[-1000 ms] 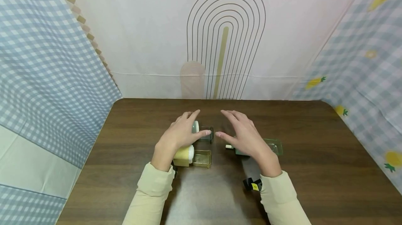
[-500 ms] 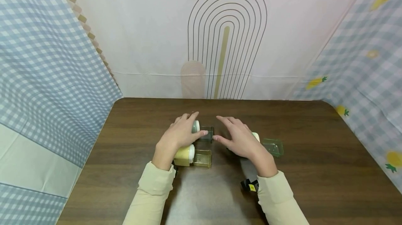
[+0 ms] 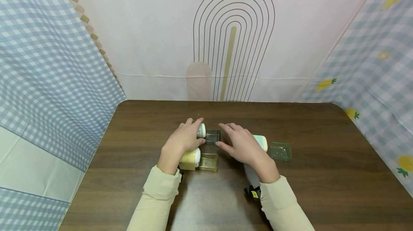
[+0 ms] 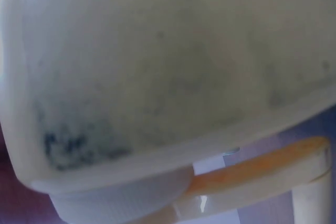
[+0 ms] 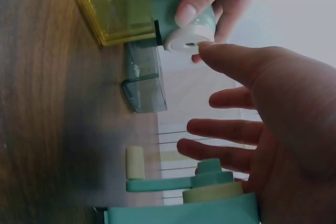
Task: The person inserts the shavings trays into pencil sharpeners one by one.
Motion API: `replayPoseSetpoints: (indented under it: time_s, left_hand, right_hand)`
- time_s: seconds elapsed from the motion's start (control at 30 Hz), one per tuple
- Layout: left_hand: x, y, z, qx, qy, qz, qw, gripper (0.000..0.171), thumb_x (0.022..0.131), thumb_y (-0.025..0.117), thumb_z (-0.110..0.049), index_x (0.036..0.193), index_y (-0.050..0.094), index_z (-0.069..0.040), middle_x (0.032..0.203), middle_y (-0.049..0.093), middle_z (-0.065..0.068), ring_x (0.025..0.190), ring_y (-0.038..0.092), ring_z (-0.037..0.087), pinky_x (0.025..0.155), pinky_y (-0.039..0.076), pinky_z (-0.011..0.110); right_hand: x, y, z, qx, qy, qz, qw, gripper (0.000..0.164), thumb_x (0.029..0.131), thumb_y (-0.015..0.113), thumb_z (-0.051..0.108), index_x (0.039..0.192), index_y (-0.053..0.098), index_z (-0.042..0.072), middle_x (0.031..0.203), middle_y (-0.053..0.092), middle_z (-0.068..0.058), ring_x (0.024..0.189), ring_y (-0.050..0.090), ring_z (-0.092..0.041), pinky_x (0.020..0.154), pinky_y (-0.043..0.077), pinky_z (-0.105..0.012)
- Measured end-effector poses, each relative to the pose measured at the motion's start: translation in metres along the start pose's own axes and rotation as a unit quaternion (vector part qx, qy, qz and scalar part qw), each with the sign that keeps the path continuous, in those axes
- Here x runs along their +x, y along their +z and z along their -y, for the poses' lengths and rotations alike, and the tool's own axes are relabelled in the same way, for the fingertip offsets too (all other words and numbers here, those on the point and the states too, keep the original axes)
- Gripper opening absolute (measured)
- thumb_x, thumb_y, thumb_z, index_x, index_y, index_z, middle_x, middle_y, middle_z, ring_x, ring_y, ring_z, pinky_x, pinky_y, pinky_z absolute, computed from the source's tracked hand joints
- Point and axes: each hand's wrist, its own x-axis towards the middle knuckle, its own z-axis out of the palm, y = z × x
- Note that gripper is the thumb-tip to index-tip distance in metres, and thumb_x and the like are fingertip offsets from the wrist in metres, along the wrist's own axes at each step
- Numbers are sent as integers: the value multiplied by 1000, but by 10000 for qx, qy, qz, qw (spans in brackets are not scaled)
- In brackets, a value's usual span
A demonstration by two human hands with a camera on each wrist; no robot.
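Note:
My left hand (image 3: 184,139) holds a grey-green pencil sharpener (image 5: 170,3) with a white face, thumb on one side and fingers on the other. Its smoky clear drawer (image 3: 212,137) sticks out to the right. My right hand (image 3: 243,146) is held with fingers spread, its thumb tip overlapping the white face in the right wrist view. Beneath the left wrist lies a yellow pencil sharpener (image 3: 188,159) with its amber drawer (image 3: 208,163) out. A teal pencil sharpener (image 3: 260,142), partly hidden by my right hand, shows its crank (image 5: 163,183) in the right wrist view.
The teal sharpener's green clear drawer (image 3: 280,151) extends rightward on the brown wooden table (image 3: 322,173). Close against the left wrist camera is a blurred pale body (image 4: 157,66) with a cream and orange crank (image 4: 257,177). Cloth hangings (image 3: 155,37) enclose the back and sides.
My right hand has moved left and slightly nearer, uncovering more of the teal sharpener. The left thumb has drawn back against the grey-green sharpener; the sharpeners stay where they were.

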Motion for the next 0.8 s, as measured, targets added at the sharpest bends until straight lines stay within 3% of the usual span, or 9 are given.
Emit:
replayPoseSetpoints:
  time_s: [0.27,0.5,0.8]
  left_hand:
    - [0,2,0,6,-10,-6,10000,68,101,64,-25,160,31,-17,162,30,22,143,32,44,111,40,60]
    - [0,1,-1,145,11,-75,9999,62,101,66,-26,155,38,-15,152,42,20,132,44,42,102,49,56]
    - [-1,1,-3,132,-6,-122,9998,61,101,66,-26,154,39,-13,147,46,20,126,48,41,97,51,55]
  right_hand:
    - [2,4,5,-48,-39,-13,10000,61,98,68,41,146,52,8,139,60,-15,121,60,-31,95,54,-51]
    - [2,6,10,-301,-45,81,9995,62,98,68,41,147,52,8,137,61,-16,116,63,-31,92,56,-51]
    - [4,11,16,-331,-189,196,9991,60,99,68,39,146,53,6,137,61,-16,120,60,-32,94,55,-51]
